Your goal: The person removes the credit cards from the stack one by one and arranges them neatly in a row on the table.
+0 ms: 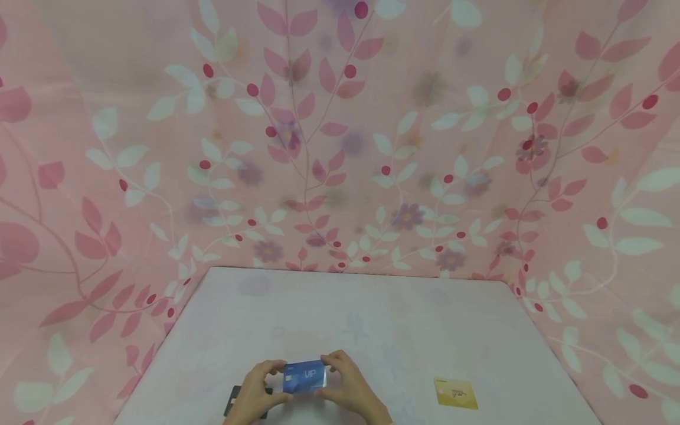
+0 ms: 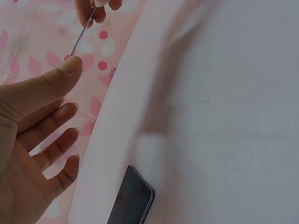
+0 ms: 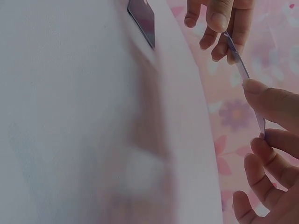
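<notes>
A blue bank-style card (image 1: 305, 378) marked "VIP" is held up between both hands over the table, its printed face visible in the head view. My left hand (image 1: 256, 391) pinches its left end with thumb and fingers. At the opposite end, my right hand (image 1: 349, 385) pinches the card's edge. The right wrist view shows the card (image 3: 243, 70) nearly edge-on, with the left hand (image 3: 222, 21) above and the right hand (image 3: 273, 158) below. Under the left hand lies a flat black card-like item (image 2: 133, 198), partly hidden in the head view; its edge looks layered.
A yellow card (image 1: 455, 394) lies flat on the white-covered table (image 1: 340, 313), right of the hands. Pink floral cloth (image 1: 340, 147) hangs behind the table and along both sides.
</notes>
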Motion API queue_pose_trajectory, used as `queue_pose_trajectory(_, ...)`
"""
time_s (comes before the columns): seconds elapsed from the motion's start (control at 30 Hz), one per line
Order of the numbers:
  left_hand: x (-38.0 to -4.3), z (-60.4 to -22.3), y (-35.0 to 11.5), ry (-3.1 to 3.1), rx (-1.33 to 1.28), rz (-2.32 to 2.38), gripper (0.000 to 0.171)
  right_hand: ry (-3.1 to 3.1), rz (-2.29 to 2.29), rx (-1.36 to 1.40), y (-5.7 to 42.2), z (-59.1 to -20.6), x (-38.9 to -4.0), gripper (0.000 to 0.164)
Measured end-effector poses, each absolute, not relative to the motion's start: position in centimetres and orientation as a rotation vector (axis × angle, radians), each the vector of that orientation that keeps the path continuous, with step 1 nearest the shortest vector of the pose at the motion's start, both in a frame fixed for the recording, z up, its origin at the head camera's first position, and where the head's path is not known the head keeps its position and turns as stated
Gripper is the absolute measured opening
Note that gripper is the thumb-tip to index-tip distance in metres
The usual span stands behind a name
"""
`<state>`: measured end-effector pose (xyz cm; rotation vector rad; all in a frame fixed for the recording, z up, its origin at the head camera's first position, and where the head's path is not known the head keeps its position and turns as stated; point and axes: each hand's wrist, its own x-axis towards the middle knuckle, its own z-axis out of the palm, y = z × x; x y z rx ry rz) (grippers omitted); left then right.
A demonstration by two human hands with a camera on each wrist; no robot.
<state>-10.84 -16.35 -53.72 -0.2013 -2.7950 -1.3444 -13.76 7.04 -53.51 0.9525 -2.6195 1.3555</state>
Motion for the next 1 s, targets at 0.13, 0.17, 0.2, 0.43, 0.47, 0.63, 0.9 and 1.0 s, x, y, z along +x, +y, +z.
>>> queue_pose_trajectory(0.13, -11.1, -53.8, -15.9, -2.784, -0.237, -1.368, 0.061, -2.623, 1.367, 0.918, 7.5, -53.4, -13.7, 0.062)
queue_pose_trajectory(0.17, -11.2, -53.9, -15.8, -2.78, -0.248, -1.371, 0.061, -2.627, 1.369, 0.907, 7.6, -53.4, -13.7, 0.062)
queue_pose_trajectory(0.2, -11.2, -53.9, -15.7, -2.776, -0.259, -1.373, 0.061, -2.631, 1.373, 0.895, 7.6, -53.3, -13.7, 0.062)
queue_pose_trajectory(0.43, -11.7, -54.1, -15.0, -2.768, -0.302, -1.34, 0.061, -2.632, 1.379, 0.863, 8.2, -53.2, -13.8, 0.063)
queue_pose_trajectory(0.47, -11.8, -54.1, -14.9, -2.766, -0.303, -1.341, 0.061, -2.634, 1.374, 0.859, 8.2, -53.2, -13.8, 0.063)
queue_pose_trajectory(0.63, -11.9, -54.2, -14.5, -2.748, -0.319, -1.337, 0.061, -2.64, 1.371, 0.842, 8.5, -53.0, -13.7, 0.062)
queue_pose_trajectory(0.9, -12.1, -54.2, -13.8, -2.712, -0.354, -1.33, 0.06, -2.631, 1.375, 0.831, 9.1, -52.9, -13.5, 0.061)
queue_pose_trajectory(1.0, -12.1, -54.5, -13.5, -2.699, -0.361, -1.326, 0.059, -2.635, 1.371, 0.827, 9.3, -53.0, -13.4, 0.06)
